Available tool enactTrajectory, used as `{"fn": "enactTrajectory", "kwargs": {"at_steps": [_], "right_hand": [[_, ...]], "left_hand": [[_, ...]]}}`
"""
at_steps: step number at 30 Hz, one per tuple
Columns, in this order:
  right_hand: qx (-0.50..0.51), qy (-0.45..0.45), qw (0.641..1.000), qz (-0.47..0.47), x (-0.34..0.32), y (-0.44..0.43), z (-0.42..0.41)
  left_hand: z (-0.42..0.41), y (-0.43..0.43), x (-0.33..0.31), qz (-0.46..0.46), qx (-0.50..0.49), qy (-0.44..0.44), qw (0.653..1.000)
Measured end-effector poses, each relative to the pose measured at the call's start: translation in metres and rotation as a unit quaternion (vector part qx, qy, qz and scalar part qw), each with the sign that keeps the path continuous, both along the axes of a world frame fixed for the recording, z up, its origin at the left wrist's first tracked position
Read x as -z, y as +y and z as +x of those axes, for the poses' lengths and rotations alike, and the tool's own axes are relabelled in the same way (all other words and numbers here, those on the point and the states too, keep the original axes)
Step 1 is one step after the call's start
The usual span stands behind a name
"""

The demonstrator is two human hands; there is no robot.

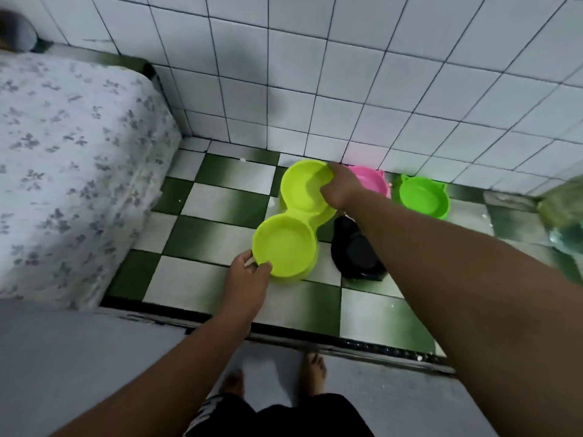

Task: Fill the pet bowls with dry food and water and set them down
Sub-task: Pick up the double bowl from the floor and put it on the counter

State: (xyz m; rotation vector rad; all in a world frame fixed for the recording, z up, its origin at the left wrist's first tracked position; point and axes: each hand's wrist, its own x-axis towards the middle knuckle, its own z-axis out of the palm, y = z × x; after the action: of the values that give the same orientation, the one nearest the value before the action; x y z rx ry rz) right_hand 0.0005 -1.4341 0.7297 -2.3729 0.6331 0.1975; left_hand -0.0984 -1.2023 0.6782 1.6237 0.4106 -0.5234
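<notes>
Fingers point(246, 258) pinching double bowl's point(284, 244) rim: left hand point(249, 275) at 7 o'clock, right hand point(340, 187) at 1.
Could clip black bowl point(356, 250), just beside at 4 o'clock, if swung.

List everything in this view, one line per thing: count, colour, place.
double bowl: one, yellow-green, both compartments empty, on or just above the floor, held at both ends
pink bowl: one, pink, by the wall, behind the right hand
green bowl: one, green, eared rim, by the wall, rightmost
black object: one, black, on the floor under the right forearm; kind unclear
bed: one, white floral sheet, left
floor: green and white checks
wall: white tiles, behind the bowls
feet: two, bare, bottom edge
left hand: grips the near compartment's rim
right hand: grips the far compartment's rim
</notes>
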Motion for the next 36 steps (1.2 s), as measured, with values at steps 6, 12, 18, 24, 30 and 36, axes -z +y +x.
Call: {"fn": "enactTrajectory", "kwargs": {"at_steps": [6, 12, 18, 24, 30, 36], "right_hand": [[-0.069, 0.036, 0.996, -0.038, 0.016, -0.017, 0.04], [-0.093, 0.068, 0.992, -0.049, 0.033, -0.022, 0.058], [-0.083, 0.09, 0.991, -0.045, 0.051, -0.028, 0.057], [-0.07, 0.072, 0.994, -0.05, 0.046, -0.018, 0.047], [-0.052, -0.016, 0.997, -0.049, 0.033, -0.008, 0.028], [-0.053, -0.086, 0.992, -0.071, 0.007, 0.019, -0.011]], "left_hand": [[0.001, -0.031, 0.009, 0.011, 0.001, 0.012, 1.0], [0.011, -0.04, 0.012, 0.031, -0.01, 0.009, 0.999], [0.015, -0.038, 0.016, 0.034, -0.006, 0.017, 0.999], [0.016, -0.032, 0.019, 0.041, 0.017, 0.02, 0.999], [0.03, -0.015, 0.01, 0.103, 0.049, -0.017, 0.993], [0.067, 0.007, -0.011, 0.176, 0.154, -0.115, 0.965]]}}
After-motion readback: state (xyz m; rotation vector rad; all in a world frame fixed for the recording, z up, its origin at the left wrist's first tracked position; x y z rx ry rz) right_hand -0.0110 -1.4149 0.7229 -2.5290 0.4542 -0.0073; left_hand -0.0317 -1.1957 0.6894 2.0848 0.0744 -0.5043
